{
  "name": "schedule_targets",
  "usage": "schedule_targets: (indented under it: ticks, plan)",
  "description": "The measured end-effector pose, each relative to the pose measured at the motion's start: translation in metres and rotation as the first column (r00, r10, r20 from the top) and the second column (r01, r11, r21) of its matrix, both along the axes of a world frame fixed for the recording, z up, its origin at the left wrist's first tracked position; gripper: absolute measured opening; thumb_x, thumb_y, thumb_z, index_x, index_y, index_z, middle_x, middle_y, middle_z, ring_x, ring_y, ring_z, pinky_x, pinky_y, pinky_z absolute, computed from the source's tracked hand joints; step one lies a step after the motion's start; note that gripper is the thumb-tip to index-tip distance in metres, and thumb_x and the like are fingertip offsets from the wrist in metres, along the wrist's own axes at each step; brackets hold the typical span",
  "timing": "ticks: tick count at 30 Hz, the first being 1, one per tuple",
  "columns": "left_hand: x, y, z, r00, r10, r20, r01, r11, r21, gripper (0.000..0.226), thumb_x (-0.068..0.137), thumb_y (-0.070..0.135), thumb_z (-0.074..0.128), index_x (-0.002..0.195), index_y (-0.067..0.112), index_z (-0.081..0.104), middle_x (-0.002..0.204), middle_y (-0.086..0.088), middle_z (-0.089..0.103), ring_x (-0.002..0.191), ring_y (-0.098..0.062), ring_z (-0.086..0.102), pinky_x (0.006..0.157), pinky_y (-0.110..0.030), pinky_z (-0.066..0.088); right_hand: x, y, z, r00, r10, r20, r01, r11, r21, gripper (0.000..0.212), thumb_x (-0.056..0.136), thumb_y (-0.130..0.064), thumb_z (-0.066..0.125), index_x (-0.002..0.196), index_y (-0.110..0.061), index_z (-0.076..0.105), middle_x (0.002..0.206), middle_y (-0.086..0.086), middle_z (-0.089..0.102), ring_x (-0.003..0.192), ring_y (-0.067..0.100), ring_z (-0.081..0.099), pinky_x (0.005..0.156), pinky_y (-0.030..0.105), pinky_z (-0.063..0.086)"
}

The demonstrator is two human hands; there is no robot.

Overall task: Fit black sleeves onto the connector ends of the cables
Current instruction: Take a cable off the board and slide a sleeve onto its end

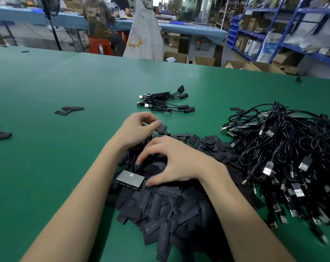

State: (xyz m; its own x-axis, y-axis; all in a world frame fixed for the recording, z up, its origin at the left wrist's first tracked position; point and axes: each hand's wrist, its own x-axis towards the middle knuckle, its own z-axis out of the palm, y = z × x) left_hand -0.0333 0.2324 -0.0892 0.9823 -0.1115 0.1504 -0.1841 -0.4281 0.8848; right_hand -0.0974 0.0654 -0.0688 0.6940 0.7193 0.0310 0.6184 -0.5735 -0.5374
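1. The left hand [136, 129] is curling its fingers over the far edge of the heap of flat black sleeves [166, 210], thumb and forefinger closing together near a loose sleeve; whether a sleeve is actually being pinched between them cannot be told, as the fingertips are hiding it.
2. The right hand [171, 161] is lying spread and clawed on top of the same heap, just nearer than the left hand, fingertips pressing into the sleeves, with nothing plainly gripped.
3. A small silver-faced rectangular board with black pins [130, 179] is lying just under the right hand's thumb side, touching the sleeves; what it is for is unclear.
4. Beyond the left hand, a small bundle of black cables with sleeved ends and bare USB plugs [166, 102] is sitting apart on the green counter [47, 157]. These look like the finished pieces, only a handful.
5. To the right of the right hand, a large tangled pile of black USB cables [285, 167] is waiting, apparently unsleeved.
6. Judged from this, the work is only getting started: most cables and nearly all sleeves are left.
7. Stray black sleeves [68, 110] are lying far to the left of the left hand.
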Motion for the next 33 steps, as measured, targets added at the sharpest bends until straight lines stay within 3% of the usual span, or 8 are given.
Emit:
schedule_targets:
  ticks: [4,8,14,17,20,23,30,33]
  plan:
    - [0.001,0.0,-0.001,1.0,-0.01,-0.008,0.01,1.0,-0.004,0.01,0.095,0.027,0.069,0.087,0.022,0.071,0.076,0.014,0.07,0.065,-0.005,0.063,0.072,-0.025,0.052,-0.005,0.008,-0.003,0.999,-0.017,0.051,0.016,1.0,0.02,0.046,0.069,-0.047,0.089,0.111,-0.042,0.07,0.116,-0.01,0.053,0.118,0.01,0.042,0.108,0.04,0.039]
    - [0.001,0.002,0.002,0.999,-0.044,-0.024,0.043,0.998,-0.047,0.015,0.097,0.031,0.066,0.086,0.02,0.07,0.07,0.016,0.069,0.066,-0.007,0.061,0.067,-0.022,0.05,-0.004,0.013,-0.008,0.994,-0.022,0.109,0.002,0.984,0.179,0.023,0.076,-0.038,0.087,0.097,-0.034,0.08,0.107,-0.008,0.063,0.111,0.008,0.052,0.107,0.037,0.04]
    - [0.0,0.019,0.021,0.945,-0.267,-0.192,0.132,0.843,-0.522,0.057,0.101,0.064,0.036,0.093,0.017,0.067,0.085,0.003,0.066,0.077,-0.015,0.062,0.076,-0.031,0.049,0.007,-0.004,-0.005,0.976,-0.2,-0.081,0.214,0.85,0.481,0.005,0.084,-0.027,0.082,0.084,-0.031,0.079,0.081,-0.015,0.074,0.077,0.001,0.068,0.078,0.02,0.051]
    - [-0.004,0.02,0.021,0.889,-0.433,-0.151,0.266,0.755,-0.6,0.063,0.085,0.079,0.049,0.096,0.02,0.069,0.093,0.0,0.067,0.084,-0.015,0.063,0.078,-0.03,0.048,0.013,-0.013,-0.006,0.915,-0.329,-0.233,0.402,0.706,0.583,0.008,0.087,-0.026,0.08,0.081,-0.03,0.076,0.076,-0.012,0.073,0.071,0.007,0.067,0.071,0.024,0.054]
    - [-0.006,0.009,0.013,0.884,-0.448,-0.136,0.311,0.78,-0.543,0.064,0.069,0.057,0.086,0.111,0.013,0.065,0.109,-0.008,0.065,0.097,-0.018,0.058,0.086,-0.032,0.046,0.017,-0.018,-0.007,0.825,-0.328,-0.461,0.565,0.518,0.642,0.004,0.089,-0.023,0.078,0.088,-0.021,0.074,0.076,-0.005,0.073,0.07,0.012,0.069,0.065,0.025,0.057]
    - [-0.006,0.001,0.008,0.92,-0.37,-0.128,0.236,0.784,-0.574,0.041,0.078,0.021,0.083,0.112,0.008,0.064,0.11,-0.007,0.072,0.095,-0.012,0.065,0.09,-0.029,0.049,0.02,-0.02,-0.007,0.75,-0.32,-0.579,0.661,0.402,0.634,0.013,0.087,-0.025,0.08,0.096,-0.021,0.072,0.08,-0.004,0.076,0.071,0.012,0.07,0.065,0.026,0.058]
    - [-0.009,-0.007,0.013,0.95,-0.294,-0.103,0.19,0.808,-0.558,0.028,0.069,0.031,0.088,0.088,0.015,0.077,0.101,-0.01,0.073,0.097,-0.024,0.057,0.089,-0.041,0.035,0.022,-0.02,-0.004,0.691,-0.207,-0.692,0.72,0.275,0.637,0.014,0.081,-0.009,0.082,0.093,-0.013,0.075,0.079,-0.004,0.075,0.074,0.008,0.068,0.073,0.023,0.059]
    - [-0.009,-0.007,0.011,0.939,-0.333,-0.089,0.231,0.799,-0.555,0.01,0.078,0.024,0.084,0.083,0.017,0.079,0.094,-0.001,0.077,0.086,-0.013,0.065,0.082,-0.026,0.046,0.021,-0.021,-0.001,0.652,-0.097,-0.752,0.749,0.24,0.618,0.017,0.078,-0.003,0.08,0.093,-0.007,0.074,0.078,0.0,0.073,0.068,0.007,0.068,0.069,0.017,0.057]
